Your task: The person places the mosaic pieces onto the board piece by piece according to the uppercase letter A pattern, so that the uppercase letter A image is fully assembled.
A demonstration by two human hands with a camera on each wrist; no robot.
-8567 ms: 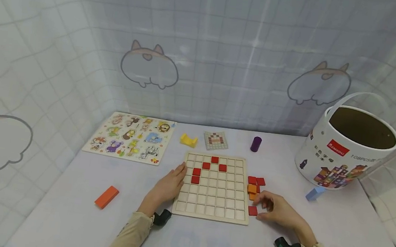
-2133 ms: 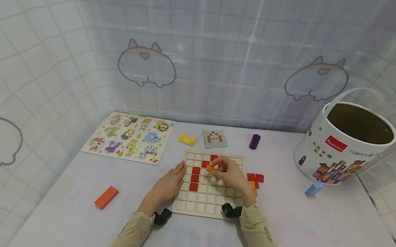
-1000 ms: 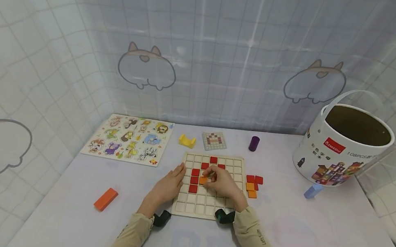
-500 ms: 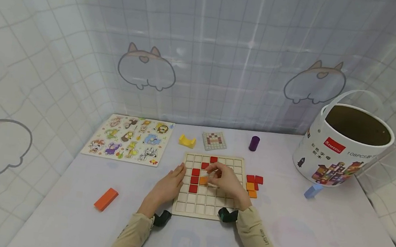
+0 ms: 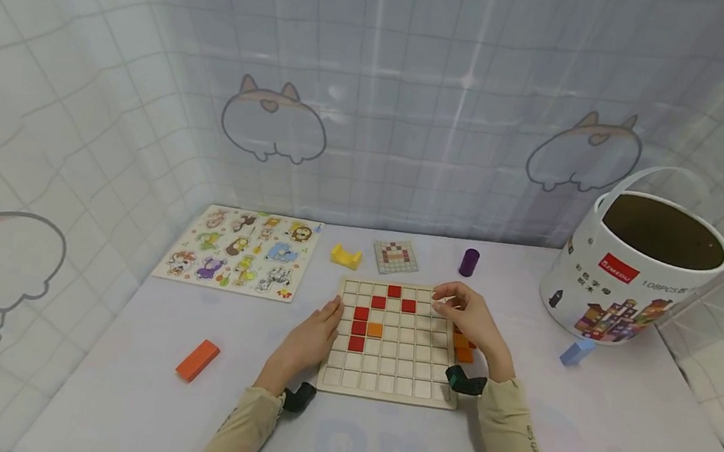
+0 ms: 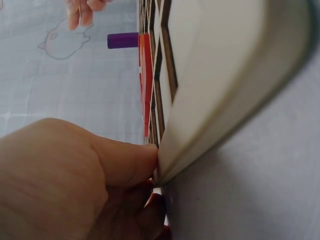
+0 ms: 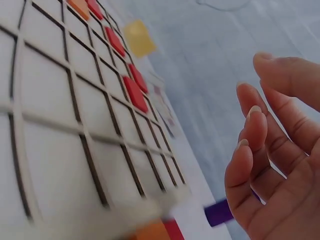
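A wooden grid board (image 5: 385, 386) lies on the table, with several red tiles (image 5: 356, 344) and one orange tile (image 5: 375, 329) set in its cells. Along the board's left edge rests my left hand (image 5: 311, 334), fingers extended; in the left wrist view its thumb (image 6: 132, 162) touches the rim. My right hand (image 5: 469, 316) hovers over the board's upper right, holding nothing. In the right wrist view its fingers (image 7: 252, 125) are loosely bent, apart from the thumb. Loose orange tiles (image 5: 464, 355) and red ones lie beside the board, partly hidden by the right hand and wrist.
Behind the board are a pattern card (image 5: 396, 257), a yellow arch block (image 5: 346, 257) and a purple cylinder (image 5: 469, 262). An animal puzzle (image 5: 238, 252) and an orange block (image 5: 198, 361) lie left. A large bucket (image 5: 634, 271) and a blue block (image 5: 578, 352) stand right.
One red tile was added in the left column. My right hand laid an orange tile beside the reds, let go and moved right toward the loose tiles. The left hand stayed at the edge.
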